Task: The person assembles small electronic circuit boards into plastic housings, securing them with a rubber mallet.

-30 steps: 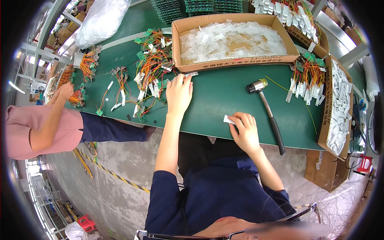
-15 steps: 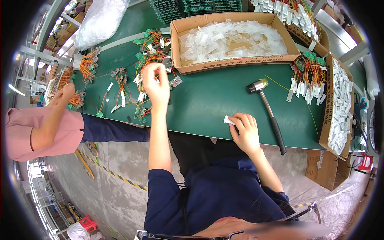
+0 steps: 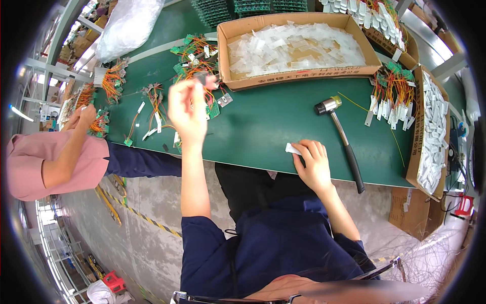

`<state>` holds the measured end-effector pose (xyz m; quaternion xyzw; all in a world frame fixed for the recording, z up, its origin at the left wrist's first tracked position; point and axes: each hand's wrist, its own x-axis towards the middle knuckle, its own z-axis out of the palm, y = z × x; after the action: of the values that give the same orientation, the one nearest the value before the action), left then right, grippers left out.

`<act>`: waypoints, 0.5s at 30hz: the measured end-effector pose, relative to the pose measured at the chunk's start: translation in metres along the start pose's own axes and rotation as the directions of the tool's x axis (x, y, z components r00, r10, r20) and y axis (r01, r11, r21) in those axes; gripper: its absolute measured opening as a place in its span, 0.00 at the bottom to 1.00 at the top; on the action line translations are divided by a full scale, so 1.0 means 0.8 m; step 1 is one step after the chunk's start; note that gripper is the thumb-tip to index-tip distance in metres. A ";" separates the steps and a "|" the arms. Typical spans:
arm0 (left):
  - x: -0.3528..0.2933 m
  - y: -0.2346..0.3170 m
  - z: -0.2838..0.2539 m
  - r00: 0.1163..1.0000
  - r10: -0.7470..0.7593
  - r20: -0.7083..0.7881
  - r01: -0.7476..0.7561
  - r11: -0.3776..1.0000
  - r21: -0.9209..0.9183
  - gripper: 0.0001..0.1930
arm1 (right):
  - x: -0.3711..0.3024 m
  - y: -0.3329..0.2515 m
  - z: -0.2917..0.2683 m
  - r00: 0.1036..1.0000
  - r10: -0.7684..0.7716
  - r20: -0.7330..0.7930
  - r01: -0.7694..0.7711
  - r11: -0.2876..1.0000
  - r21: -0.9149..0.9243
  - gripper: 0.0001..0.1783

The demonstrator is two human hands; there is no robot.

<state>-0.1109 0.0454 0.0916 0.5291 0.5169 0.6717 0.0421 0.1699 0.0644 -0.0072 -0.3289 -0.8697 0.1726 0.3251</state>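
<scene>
At the near edge of the green table, my right hand (image 3: 315, 163) pinches a small white plastic piece (image 3: 292, 148) between thumb and fingers. My left hand (image 3: 188, 114) is raised over the table's left part, beside a tangle of orange-wired circuit boards (image 3: 195, 54). Its fingers are smeared by motion, so whether it grips anything is unclear. Just right of its fingers lie a green board (image 3: 212, 110) and a small grey metal plate (image 3: 224, 100). A hammer (image 3: 340, 131) with a black handle rests to the right of my right hand.
A cardboard box (image 3: 304, 78) of clear plastic pieces stands at the back. Another box (image 3: 416, 133) at right holds white pieces, with wired boards (image 3: 392, 93) beside it. At left, a co-worker in a pink top (image 3: 66, 164) handles wired parts. A plastic bag (image 3: 129, 28) lies behind.
My left hand has shifted slightly left and nearer to me, blurring, and uncovers the green board beside it. My right hand keeps hold of the white plastic piece in nearly the same place.
</scene>
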 end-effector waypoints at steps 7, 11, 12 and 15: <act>-0.121 -0.010 0.063 0.799 0.222 0.559 -0.426 0.865 0.266 0.09 | 0.000 0.000 -0.001 0.999 0.047 0.006 -0.047 0.993 0.107 0.25; -0.156 -0.011 0.081 0.740 0.214 0.638 -0.443 0.869 0.222 0.13 | -0.004 0.002 -0.006 0.995 0.091 0.035 -0.096 0.983 0.155 0.27; -0.161 -0.010 0.084 0.743 0.196 0.640 -0.434 0.869 0.237 0.11 | -0.004 0.004 -0.008 0.995 0.097 0.035 -0.101 0.983 0.152 0.27; -0.167 -0.007 0.093 0.748 0.174 0.640 -0.419 0.872 0.253 0.10 | -0.009 0.006 -0.010 0.990 0.133 0.048 -0.140 0.968 0.209 0.26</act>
<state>0.0009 0.0159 -0.0088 0.7878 0.5043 0.3536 -0.0103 0.1816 0.0635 -0.0074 -0.3483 -0.8270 0.2919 0.3309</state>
